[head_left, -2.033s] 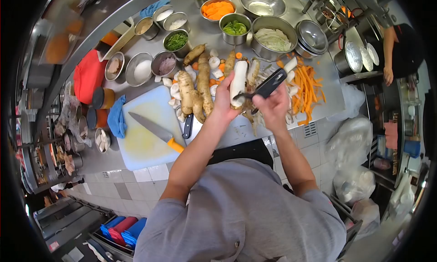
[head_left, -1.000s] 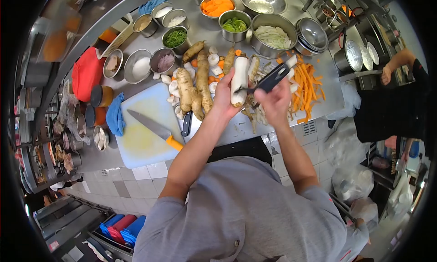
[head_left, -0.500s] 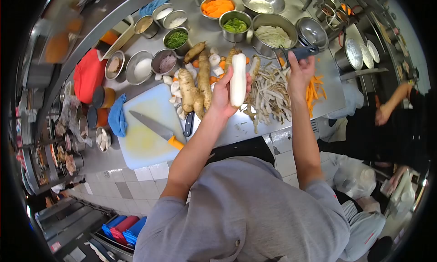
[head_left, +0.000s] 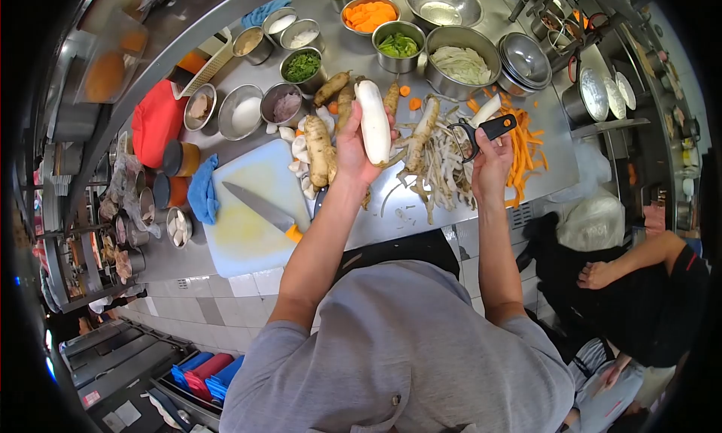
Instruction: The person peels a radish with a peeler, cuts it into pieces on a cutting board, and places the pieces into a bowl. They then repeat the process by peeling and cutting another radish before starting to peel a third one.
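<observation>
Near the left end of the grey steel table (head_left: 391, 216), a yellow-handled steel knife (head_left: 256, 204) is laid across a white plastic cutting board (head_left: 239, 241); towards the right edge, thin orange strips (head_left: 529, 146) are heaped beside pale brown peelings (head_left: 456, 186). A long white peeled root (head_left: 374, 125) is cradled in the left hand (head_left: 356, 153), half-closed between thumb and fingers; a black-handled peeler (head_left: 495, 128) is pinched in the right hand (head_left: 492, 162), apart from the root

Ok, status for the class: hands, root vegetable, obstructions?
Left hand holding mostly peeled root vegetable. Right hand holding black Y-peeler, clear of it. Peelings cluttering steel counter.
</observation>
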Demonstrator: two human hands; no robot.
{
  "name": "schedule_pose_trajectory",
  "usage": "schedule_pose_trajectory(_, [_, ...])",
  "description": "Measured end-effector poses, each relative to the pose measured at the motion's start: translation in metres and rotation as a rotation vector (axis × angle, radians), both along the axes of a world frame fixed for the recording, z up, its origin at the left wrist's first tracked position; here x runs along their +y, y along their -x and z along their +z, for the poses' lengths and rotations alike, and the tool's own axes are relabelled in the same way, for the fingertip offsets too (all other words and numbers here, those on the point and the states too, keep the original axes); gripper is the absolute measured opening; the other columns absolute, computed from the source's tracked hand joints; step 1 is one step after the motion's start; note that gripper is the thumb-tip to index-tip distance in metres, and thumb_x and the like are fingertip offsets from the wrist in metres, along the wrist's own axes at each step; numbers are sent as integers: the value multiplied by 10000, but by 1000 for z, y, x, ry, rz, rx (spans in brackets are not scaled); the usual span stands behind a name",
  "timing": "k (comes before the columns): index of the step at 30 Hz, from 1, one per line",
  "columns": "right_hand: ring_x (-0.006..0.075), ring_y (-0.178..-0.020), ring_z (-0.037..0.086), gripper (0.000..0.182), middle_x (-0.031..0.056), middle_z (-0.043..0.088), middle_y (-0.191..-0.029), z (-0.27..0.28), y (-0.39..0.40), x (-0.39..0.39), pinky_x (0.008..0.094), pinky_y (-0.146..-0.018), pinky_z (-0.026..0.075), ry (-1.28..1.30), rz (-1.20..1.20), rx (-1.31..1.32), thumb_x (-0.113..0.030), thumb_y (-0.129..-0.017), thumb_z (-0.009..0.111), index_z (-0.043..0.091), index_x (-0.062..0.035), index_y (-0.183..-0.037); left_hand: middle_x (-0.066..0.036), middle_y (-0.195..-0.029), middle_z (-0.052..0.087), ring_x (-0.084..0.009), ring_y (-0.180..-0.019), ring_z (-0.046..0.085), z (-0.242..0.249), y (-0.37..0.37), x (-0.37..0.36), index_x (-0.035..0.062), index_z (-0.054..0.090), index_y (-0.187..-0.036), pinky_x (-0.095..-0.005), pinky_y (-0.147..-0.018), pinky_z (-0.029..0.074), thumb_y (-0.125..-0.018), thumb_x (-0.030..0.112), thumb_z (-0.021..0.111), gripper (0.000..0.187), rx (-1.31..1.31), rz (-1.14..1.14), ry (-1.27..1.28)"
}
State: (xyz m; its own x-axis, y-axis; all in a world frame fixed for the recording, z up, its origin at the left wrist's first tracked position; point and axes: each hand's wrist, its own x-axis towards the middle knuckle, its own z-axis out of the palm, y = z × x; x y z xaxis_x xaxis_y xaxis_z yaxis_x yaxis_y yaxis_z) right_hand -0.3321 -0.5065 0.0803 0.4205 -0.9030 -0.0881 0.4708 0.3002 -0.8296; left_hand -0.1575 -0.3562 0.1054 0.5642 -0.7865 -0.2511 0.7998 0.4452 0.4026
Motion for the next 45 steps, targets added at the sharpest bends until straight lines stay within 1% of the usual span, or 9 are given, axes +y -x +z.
schedule_pose_trajectory(8, [110,-841,618,377,57,647,-1023,18,-6,8,257,-651,482,54,73,-19,3,-925,633,461,-51,-1256,-114,-988,610,-232,-905,592,-10,2,9,45,555,-1242,-355,-704,525,-1014,400,480,428,69,-161,94])
schedule_pose_trajectory(11, [130,-957,616,393,100,631,-1068,36,-18,15,279,-828,513,52,120,-63,40,-894,664,460,-28,-1223,-114,-983,609,-251,-907,602,-7,11,10,52,537,-1251,-371,-701,536,-980,339,507,396,-31,-154,23])
schedule_pose_trajectory(16, [134,-954,622,444,107,648,-1102,42,-30,10,271,-833,503,97,191,-99,40,-892,668,448,-23,-1273,-101,-1039,606,-247,-901,631,2,21,14,79,489,-1298,-384,-714,553,-914,249,530,423,-54,-143,-51])
schedule_pose_trajectory(22, [139,-957,630,433,114,657,-1069,18,-20,11,275,-875,500,100,264,-2,27,-892,680,454,-16,-1258,-135,-1185,603,-248,-1080,612,-23,9,21,59,479,-1315,-401,-914,519,-947,249,594,430,-110,56,-178])
schedule_pose_trajectory(23, [144,-976,629,427,114,654,-1084,13,-19,14,278,-902,496,89,272,13,31,-892,679,456,-15,-1253,-126,-1180,605,-261,-1105,604,-22,10,22,44,476,-1316,-427,-1011,473,-943,164,625,419,-46,76,-123])
schedule_pose_trajectory(31, [126,-880,639,314,64,653,-1015,-3,-25,24,265,-749,522,-99,222,-56,-11,-901,690,496,-55,-1144,-152,-1215,580,-297,-1175,581,-31,31,31,54,488,-1283,-502,-1039,485,-838,-137,622,502,-120,187,-129])
schedule_pose_trajectory(35, [117,-800,644,234,43,669,-940,-5,-24,16,258,-656,519,-91,229,8,-27,-916,671,529,-64,-1097,-156,-1279,572,-312,-1251,543,-30,40,39,70,487,-1293,-494,-1066,464,-834,-126,637,521,-139,217,-2])
schedule_pose_trajectory(42, [106,-650,619,304,47,647,-699,-53,7,13,276,-585,480,601,1018,825,-91,-839,764,602,-37,-1092,-135,-1326,556,-344,-1336,476,-33,38,103,86,436,-1346,-504,-1112,417,-836,-63,681,585,-235,342,-129])
schedule_pose_trajectory(45, [122,-565,583,311,61,621,-630,-74,5,40,291,-544,459,701,1084,783,-136,-813,792,627,-20,-1050,-156,-1330,555,-354,-1309,504,-39,36,145,81,421,-1361,-493,-1091,433,-854,-44,672,580,-307,452,-272])
